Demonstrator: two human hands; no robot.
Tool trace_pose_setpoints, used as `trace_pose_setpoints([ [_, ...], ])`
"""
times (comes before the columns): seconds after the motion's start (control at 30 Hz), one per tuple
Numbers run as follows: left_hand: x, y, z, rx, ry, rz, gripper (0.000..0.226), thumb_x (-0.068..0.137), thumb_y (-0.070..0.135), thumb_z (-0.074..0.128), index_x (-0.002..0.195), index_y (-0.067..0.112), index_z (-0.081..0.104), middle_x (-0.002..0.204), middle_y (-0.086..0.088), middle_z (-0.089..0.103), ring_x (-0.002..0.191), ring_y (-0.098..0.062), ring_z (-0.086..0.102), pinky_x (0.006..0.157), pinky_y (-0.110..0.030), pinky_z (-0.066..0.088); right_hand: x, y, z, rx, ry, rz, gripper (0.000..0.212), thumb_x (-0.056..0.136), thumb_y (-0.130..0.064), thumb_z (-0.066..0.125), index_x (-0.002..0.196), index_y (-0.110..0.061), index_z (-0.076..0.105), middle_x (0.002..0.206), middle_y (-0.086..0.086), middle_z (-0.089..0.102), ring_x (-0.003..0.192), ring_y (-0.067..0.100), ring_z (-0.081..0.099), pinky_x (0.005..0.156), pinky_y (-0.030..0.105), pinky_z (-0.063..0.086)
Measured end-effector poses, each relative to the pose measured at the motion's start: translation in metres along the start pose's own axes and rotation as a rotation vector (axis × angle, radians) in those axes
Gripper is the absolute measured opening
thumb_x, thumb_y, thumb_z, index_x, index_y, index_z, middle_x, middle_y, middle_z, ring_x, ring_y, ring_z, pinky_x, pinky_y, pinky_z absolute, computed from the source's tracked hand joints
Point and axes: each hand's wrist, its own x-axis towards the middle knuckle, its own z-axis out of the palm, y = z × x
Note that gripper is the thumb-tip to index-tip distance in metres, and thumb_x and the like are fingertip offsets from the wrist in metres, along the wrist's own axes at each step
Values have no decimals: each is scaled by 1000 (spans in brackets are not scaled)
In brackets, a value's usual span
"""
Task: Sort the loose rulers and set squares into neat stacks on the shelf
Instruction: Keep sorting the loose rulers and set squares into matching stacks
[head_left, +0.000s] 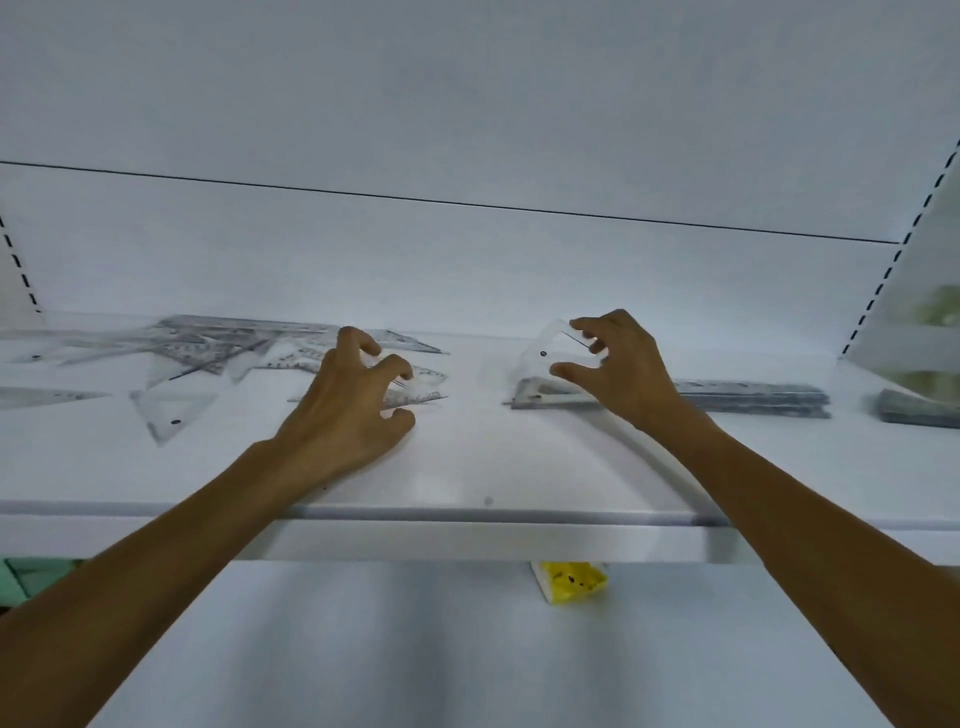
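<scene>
Clear plastic, held: the right hand (618, 369) pinches a transparent set square (553, 345) between thumb and curled fingers, tilted up off the shelf (493, 467).
Target stack: the set-square stack (540, 397) lies directly under the held piece and just left of that hand, its long edge running left to right along the shelf.
Turning relation: the held piece is tipped, with its lower edge close to the stack. By my reading, it has to come flat and square to that edge.
Left hand: the left hand (353, 400) is clawed over a loose set square (415, 397), fingers and thumb curled onto its near end, its tip pointing right.
Unsorted pile: the loose pile (223, 348) spreads left of the left hand, which is the nearer one to it.
Sorted rulers: the ruler stack (753, 397) sits right of the right hand, lengthwise along the shelf.
</scene>
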Motion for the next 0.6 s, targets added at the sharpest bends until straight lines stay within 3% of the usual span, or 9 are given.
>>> trace_pose_setpoints([
  [0.07,4,4,5,-28,-67,-18,39,81,22,63,119,24,55,130,-6,27,118,-25,40,88,-24,32,3,9,-2,-4,-55,0,56,70,-28,79,120,-11,58,110,7,54,89,15,54,79,18,37],
  [0.2,10,13,8,-57,-117,-24,54,82,31,65,132,34,46,118,0,40,91,-14,50,83,-22,35,7,18,0,-25,-141,21,57,73,-32,76,122,-11,56,112,8,53,102,19,54,87,26,41],
  [0.33,10,24,13,-83,-49,-87,77,70,35,76,136,25,39,106,11,47,74,2,50,71,-21,40,7,20,6,-68,-251,-17,57,75,-35,74,124,-13,55,115,9,53,108,22,51,95,35,41],
  [0.47,9,33,18,-112,3,-109,64,67,31,79,123,19,52,101,7,49,72,4,52,61,-7,36,8,25,6,-56,-294,-40,57,75,-36,73,125,-15,54,116,6,53,111,21,50,98,41,40],
  [0.6,5,37,20,-141,7,-102,60,69,33,77,123,27,53,107,6,45,78,5,51,66,-11,38,11,28,6,-70,-355,-49,48,72,-38,71,112,-13,62,105,4,57,104,22,54,94,41,43],
])
